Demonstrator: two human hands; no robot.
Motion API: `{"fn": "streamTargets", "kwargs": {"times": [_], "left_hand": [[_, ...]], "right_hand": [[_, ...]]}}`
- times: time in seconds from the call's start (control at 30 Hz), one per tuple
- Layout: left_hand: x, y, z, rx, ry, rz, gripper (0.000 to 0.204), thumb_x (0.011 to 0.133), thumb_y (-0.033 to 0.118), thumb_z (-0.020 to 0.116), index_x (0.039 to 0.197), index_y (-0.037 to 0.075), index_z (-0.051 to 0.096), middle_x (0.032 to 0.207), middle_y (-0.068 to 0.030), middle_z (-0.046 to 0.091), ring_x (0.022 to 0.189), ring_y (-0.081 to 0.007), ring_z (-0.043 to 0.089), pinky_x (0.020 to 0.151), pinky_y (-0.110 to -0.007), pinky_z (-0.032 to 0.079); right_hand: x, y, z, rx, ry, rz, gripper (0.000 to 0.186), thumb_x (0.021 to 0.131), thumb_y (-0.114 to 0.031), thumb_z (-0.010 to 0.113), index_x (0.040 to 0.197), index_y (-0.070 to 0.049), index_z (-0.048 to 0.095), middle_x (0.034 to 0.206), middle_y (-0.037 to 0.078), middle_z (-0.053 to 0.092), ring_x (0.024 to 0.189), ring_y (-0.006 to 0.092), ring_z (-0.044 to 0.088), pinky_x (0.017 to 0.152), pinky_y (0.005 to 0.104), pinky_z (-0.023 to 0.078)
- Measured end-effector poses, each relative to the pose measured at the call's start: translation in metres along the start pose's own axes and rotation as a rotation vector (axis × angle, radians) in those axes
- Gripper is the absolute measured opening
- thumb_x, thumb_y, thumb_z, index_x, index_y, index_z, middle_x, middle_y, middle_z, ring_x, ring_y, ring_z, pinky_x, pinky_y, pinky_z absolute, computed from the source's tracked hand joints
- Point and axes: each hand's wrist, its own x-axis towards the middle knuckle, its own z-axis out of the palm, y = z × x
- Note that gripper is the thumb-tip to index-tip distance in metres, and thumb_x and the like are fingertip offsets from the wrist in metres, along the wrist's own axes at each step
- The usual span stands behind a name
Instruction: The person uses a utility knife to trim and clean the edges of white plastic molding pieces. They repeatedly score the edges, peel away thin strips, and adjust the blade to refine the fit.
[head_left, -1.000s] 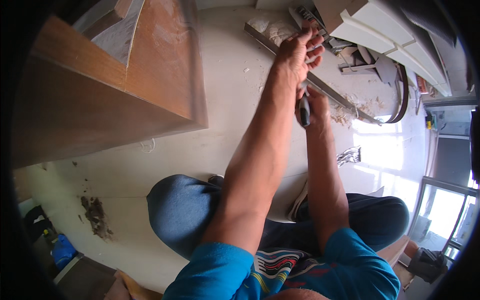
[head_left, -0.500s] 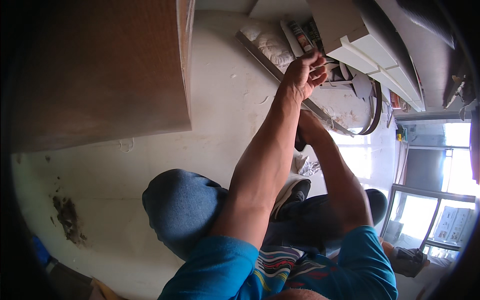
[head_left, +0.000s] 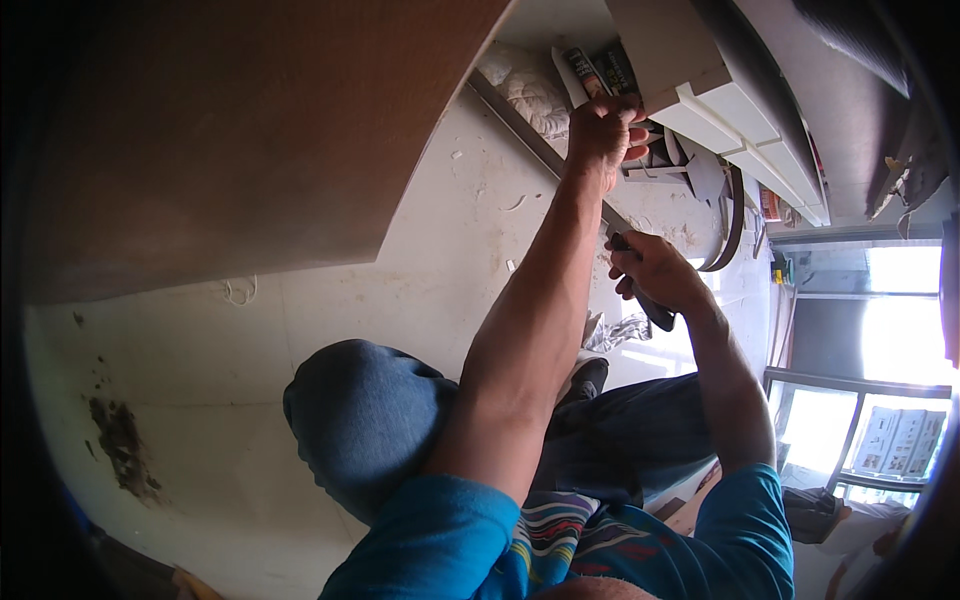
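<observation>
My left hand reaches out beside the corner of the white drawer unit, its fingers curled. Whatever may be between those fingers is too small to make out. Nearer to me, my right hand is wrapped round a black-handled tool. The handle's thick end sticks out below the palm, and a dark part shows by the thumb; the working end cannot be made out. Below my left hand a long dark strip lies slantwise across the pale floor, passing behind my left wrist.
A large brown wooden panel fills the upper left. Near the drawers lie a whitish bag, dark printed packages and a curved dark band. Crumpled wrapping lies by my shoe. The floor carries scraps and stains.
My right hand has drawn back toward me and to the right, bringing the black-handled tool into clearer sight. My left hand has shifted slightly left. The brown panel now covers more of the view.
</observation>
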Motion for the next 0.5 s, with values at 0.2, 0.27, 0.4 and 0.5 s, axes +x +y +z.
{"fn": "streamTargets", "kwargs": {"times": [0.2, 0.27, 0.4, 0.5], "left_hand": [[0.005, 0.0, -0.022, -0.043, 0.12, -0.017, 0.028, 0.098, 0.031, 0.071, 0.12, 0.014, 0.068, 0.111, -0.0025, 0.071, 0.089, -0.0165, 0.064, 0.075, -0.038, 0.059], [0.002, 0.002, -0.017, -0.044, 0.026, -0.033, 0.027, 0.099, 0.032, 0.071, 0.119, 0.014, 0.068, 0.112, -0.0018, 0.071, 0.092, -0.0164, 0.063, 0.079, -0.038, 0.059], [-0.001, 0.009, -0.004, -0.121, -0.074, -0.138, 0.028, 0.099, 0.038, 0.073, 0.116, 0.016, 0.069, 0.112, -0.0008, 0.07, 0.097, -0.0169, 0.063, 0.085, -0.038, 0.058], [0.0, 0.004, 0.002, -0.116, -0.085, -0.148, 0.017, 0.101, 0.03, 0.073, 0.114, 0.02, 0.071, 0.11, 0.0012, 0.068, 0.097, -0.017, 0.064, 0.085, -0.038, 0.059]], "right_hand": [[-0.005, -0.008, 0.009, -0.004, 0.08, 0.042, 0.031, 0.111, -0.02, 0.057, 0.134, 0.001, 0.063, 0.092, 0.009, 0.069, 0.072, 0.0164, 0.07, 0.067, 0.033, 0.059], [-0.008, -0.007, 0.01, -0.032, 0.065, 0.038, 0.031, 0.111, -0.021, 0.057, 0.133, 0.0, 0.064, 0.091, 0.008, 0.069, 0.072, 0.0162, 0.069, 0.067, 0.0327, 0.059], [0.0, 0.004, 0.015, -0.01, 0.024, -0.002, 0.029, 0.109, -0.02, 0.058, 0.128, 0.001, 0.066, 0.093, 0.01, 0.071, 0.073, 0.0169, 0.071, 0.068, 0.0332, 0.059], [0.006, -0.003, 0.025, -0.06, 0.018, 0.018, 0.033, 0.107, -0.022, 0.06, 0.128, 0.003, 0.065, 0.094, 0.013, 0.073, 0.075, 0.0191, 0.074, 0.067, 0.0337, 0.06]]}}
